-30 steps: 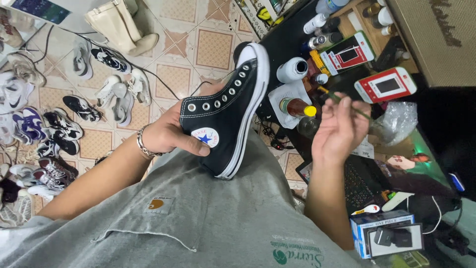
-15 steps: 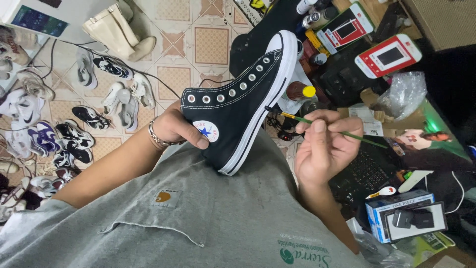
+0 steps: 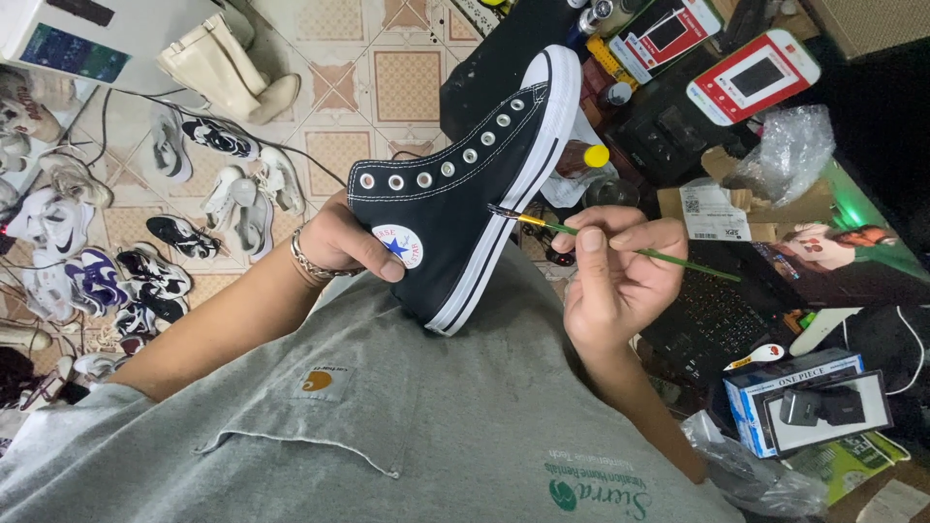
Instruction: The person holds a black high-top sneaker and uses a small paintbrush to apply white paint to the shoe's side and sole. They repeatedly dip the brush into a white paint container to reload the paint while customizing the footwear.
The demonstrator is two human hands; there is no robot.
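My left hand (image 3: 349,242) grips the heel end of a black high-top canvas sneaker (image 3: 465,184) with a white sole and silver eyelets, thumb by its round ankle patch. The shoe is held up in front of my grey shirt, toe pointing away. My right hand (image 3: 615,276) pinches a thin green-handled paintbrush (image 3: 620,246); its tip touches the black canvas just above the white sole edge.
Several pairs of shoes (image 3: 126,252) and cream boots (image 3: 218,68) lie on the tiled floor at left. A cluttered dark desk at right holds red-and-white boxes (image 3: 756,77), a plastic bag (image 3: 790,145), a keyboard (image 3: 717,320) and a small blue-sided box (image 3: 804,402).
The shoe has lifted and tilted closer. My right hand, raised apart from the shoe a second ago, has come in and set the brush tip against the shoe's side.
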